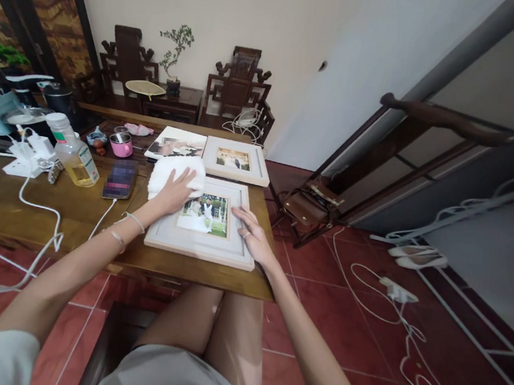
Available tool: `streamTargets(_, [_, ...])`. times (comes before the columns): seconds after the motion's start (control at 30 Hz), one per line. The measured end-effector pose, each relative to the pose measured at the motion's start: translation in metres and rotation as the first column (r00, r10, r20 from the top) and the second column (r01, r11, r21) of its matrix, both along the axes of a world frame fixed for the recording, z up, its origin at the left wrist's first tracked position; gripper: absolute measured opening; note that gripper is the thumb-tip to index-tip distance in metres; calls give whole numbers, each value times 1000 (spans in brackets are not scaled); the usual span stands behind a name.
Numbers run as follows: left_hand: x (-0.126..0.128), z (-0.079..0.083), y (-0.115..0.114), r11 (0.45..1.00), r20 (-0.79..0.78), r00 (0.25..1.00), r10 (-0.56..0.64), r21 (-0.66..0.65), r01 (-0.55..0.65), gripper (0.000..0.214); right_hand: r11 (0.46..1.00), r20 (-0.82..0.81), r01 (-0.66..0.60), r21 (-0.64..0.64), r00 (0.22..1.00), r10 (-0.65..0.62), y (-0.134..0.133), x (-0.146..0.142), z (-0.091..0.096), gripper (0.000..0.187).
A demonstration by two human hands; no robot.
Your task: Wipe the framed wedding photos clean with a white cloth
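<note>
A white picture frame [203,251] lies flat on the wooden table in front of me, with a photo of two people in its middle. My left hand [177,190] presses flat with spread fingers on a folded white towel [162,171], which covers the frame's upper left corner. On the frame's right border rests my right hand [251,235], its fingers stretched out over the face and edge. Behind are a second white frame [260,167] with a photo and a white photo panel [170,135], partly hidden by the towel.
Left on the table [127,255] are a phone [119,179] on a cable, a bottle of yellowish liquid [76,158], a pink cup [121,144] and a white power strip [31,155]. A dark wooden chair [316,206] with a brown bag stands right. Cables [404,323] trail over the floor.
</note>
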State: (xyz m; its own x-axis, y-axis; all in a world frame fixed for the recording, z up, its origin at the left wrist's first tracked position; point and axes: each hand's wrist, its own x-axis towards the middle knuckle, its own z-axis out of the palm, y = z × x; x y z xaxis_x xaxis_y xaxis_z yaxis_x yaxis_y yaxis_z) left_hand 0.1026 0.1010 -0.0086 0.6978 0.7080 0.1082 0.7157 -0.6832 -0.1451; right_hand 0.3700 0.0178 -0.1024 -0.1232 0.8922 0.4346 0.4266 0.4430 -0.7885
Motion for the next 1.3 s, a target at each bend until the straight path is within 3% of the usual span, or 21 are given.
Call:
streamTargets(0.1, [-1, -5, -18, 999, -44, 998, -46, -20, 45, 30, 1000, -7, 8, -4, 1000, -8, 0, -1, 1, 49])
streamTargets(0.33, [-16, 7, -126, 974, -152, 968, -200, -134, 180, 30, 1000, -6, 8, -11, 1000, -8, -1, -2, 3, 48])
streamTargets(0.4, [-15, 10, -145, 966, -144, 961, -237, -137, 217, 31, 1000, 0, 5, -7, 1000, -5, -1, -2, 3, 47])
streamTargets(0.47, [-10, 8, -146, 965, -120, 962, -244, -128, 229, 32, 1000, 17, 0, -1, 1000, 0, 0, -1, 3, 48])
streamTargets(0.53, [-1, 2, -129, 972, -95, 973, -212, -121, 200, 32, 1000, 38, -6, 3, 999, 6, 0, 0, 3, 48])
streamTargets(0.63, [12, -7, -80, 987, -70, 992, -108, -122, 99, 31, 1000, 61, -18, 10, 998, 17, 2, 1, 1, 49])
streamTargets(0.73, [23, -12, -28, 999, 12, 1000, 5, -45, -4, 32, 1000, 72, -26, 15, 997, 25, 2, 2, 0, 50])
streamTargets(0.83, [30, -13, -4, 1000, 35, 999, 18, -21, -17, 30, 1000, 77, -17, 9, 997, 16, 3, 2, 0, 51])
streamTargets(0.93, [31, -12, -23, 995, -46, 997, -54, -89, 50, 30, 1000, 73, -12, 14, 997, 11, 3, 1, 0, 51])
streamTargets(1.07, [18, -1, -94, 963, -148, 972, -184, -226, 148, 33, 999, 64, -19, 27, 998, 17, 2, 0, 1, 48])
streamTargets(1.17, [8, 8, -139, 955, -94, 966, -239, -201, 216, 32, 999, 65, -24, 25, 998, 22, 1, 0, 2, 46])
streamTargets(1.23, [8, 9, -149, 955, -64, 967, -249, -181, 234, 32, 999, 67, -31, 29, 997, 29, 1, 0, 2, 45])
streamTargets(1.3, [16, 4, -141, 963, -59, 975, -212, -181, 199, 33, 999, 64, -30, 32, 998, 28, 1, 0, 2, 45])
